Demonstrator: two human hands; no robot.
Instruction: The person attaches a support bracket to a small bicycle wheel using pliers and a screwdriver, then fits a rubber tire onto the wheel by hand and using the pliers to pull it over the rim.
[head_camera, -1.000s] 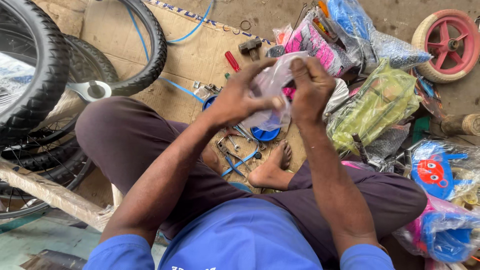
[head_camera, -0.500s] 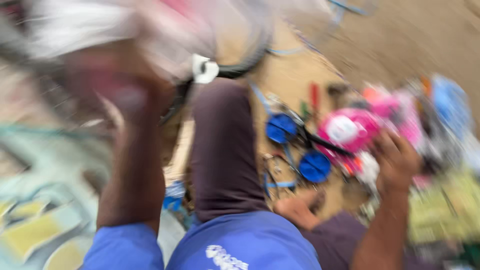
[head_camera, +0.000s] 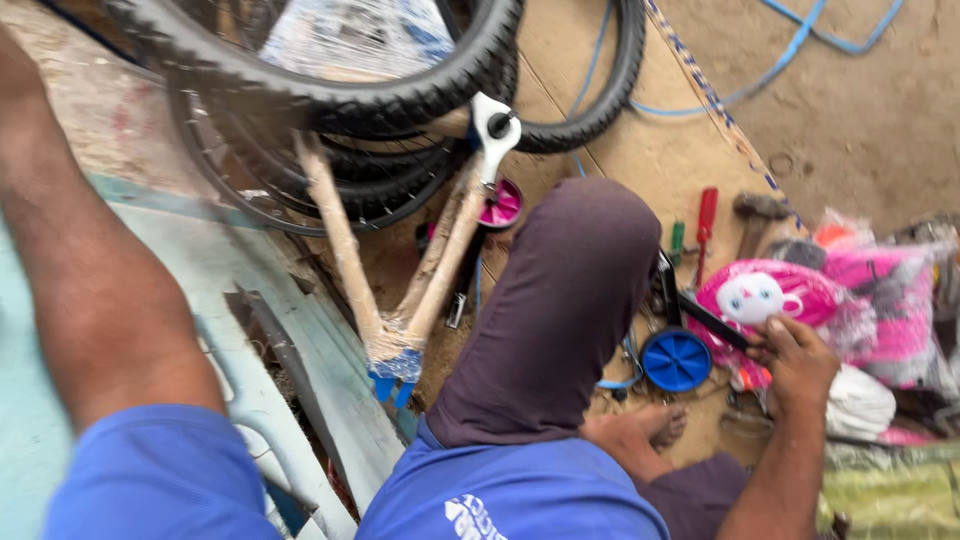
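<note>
My right hand (head_camera: 795, 362) rests at the right, its fingers closed on the end of a black bracket (head_camera: 712, 322) that leads to a blue training wheel (head_camera: 676, 360). Just above the hand lies a pink part with a white cartoon face (head_camera: 760, 295), wrapped in clear plastic. My left forearm (head_camera: 80, 290) reaches up to the top left corner, and its hand is out of the picture. My bent knee in dark purple trousers (head_camera: 570, 300) is in the middle, with my bare foot (head_camera: 640, 430) below it.
Black bicycle tyres (head_camera: 400, 95) and a paper-wrapped fork (head_camera: 340, 240) with white ends (head_camera: 495, 130) stand at the top. A red screwdriver (head_camera: 706, 215), a green one (head_camera: 677, 240) and a hammer (head_camera: 755, 210) lie on cardboard. Bagged pink parts (head_camera: 890, 300) pile at the right.
Both hands held clear plastic wrap in front of me. Now my left arm has swung up to the left, my right hand has dropped to the bracket, and the view has turned left.
</note>
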